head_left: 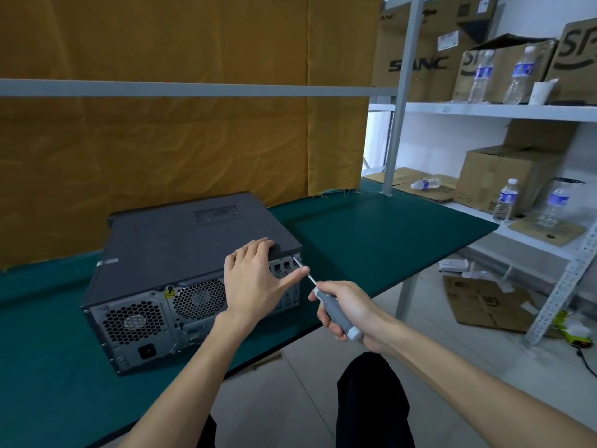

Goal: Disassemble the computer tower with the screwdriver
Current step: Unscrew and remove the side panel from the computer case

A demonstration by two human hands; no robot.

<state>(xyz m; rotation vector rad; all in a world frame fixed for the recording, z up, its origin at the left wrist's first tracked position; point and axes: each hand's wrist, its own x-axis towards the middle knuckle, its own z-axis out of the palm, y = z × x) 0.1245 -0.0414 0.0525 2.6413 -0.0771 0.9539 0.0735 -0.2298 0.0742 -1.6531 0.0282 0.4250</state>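
Evidently heavy and rigid, the computer tower [193, 270] lay on the desk [371, 240] under the spread left hand [255, 282]; the right hand [349, 313] gripped the screwdriver [332, 310], tip at its rear corner.

Computer tower [181, 240]: dark grey casing, silver-grey rear panel w/ black honeycomb vent mesh, small yellow warning sticker [169, 291]. Screwdriver [334, 313]: grey handle, paler grey end cap, silver shaft. Table mat [371, 240]: dark teal-green. Cloth backdrop [181, 130], far: mustard-ochre, creased. Shelving rack [504, 110], right: white-grey. Cardboard boxes [504, 176]: brown, black print. Water bottles [507, 202]: clear, blue labels. Trousers [371, 402], near: black.
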